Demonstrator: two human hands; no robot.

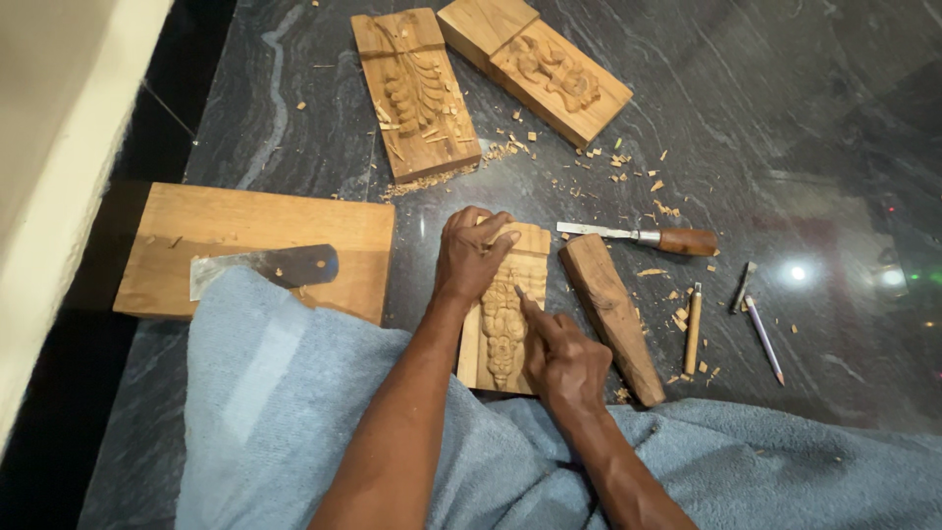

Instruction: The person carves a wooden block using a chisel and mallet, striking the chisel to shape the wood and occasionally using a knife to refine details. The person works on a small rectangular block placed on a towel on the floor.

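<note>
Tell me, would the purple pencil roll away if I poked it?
Probably a little: the purple pencil looks thin and round, lying free on the smooth, shiny stone floor. It seems light, so a poke should move it easily. Nearby wood chips might stop it.

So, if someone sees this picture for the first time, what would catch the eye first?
Probably the two hands at centre: the left hand grips the top of a carved wooden block, and the right hand presses a small tool onto its relief. Next, two more carved blocks at the top among wood chips, and a wooden-handled chisel lying right of the hands on the dark stone floor.
</note>
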